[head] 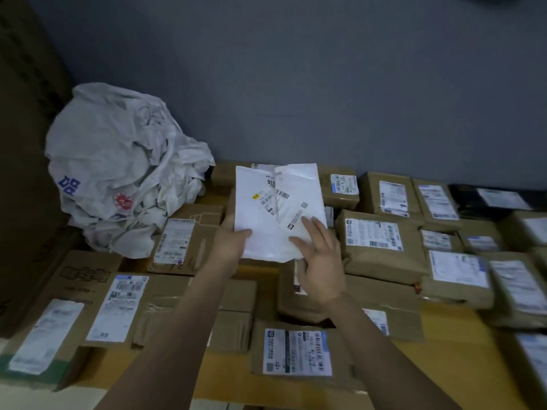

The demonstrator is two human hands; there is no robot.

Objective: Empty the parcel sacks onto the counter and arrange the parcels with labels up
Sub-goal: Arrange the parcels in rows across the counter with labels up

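Crumpled white sack [118,173], back left of desk [444,365]; left hand [229,241] gripping lower-left edge of white envelope [266,208], label up, centre; right hand [321,261] flat, fingers straight on its lower-right corner; brown parcels [381,247], labels up, right

Parcels [503,279] at three o'clock are blurred; fingers of the left hand [229,242] hide beneath the white envelope [273,211].

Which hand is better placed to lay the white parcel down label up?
Left: the left hand grips the white parcel by its edge, while the right hand only rests flat on it.
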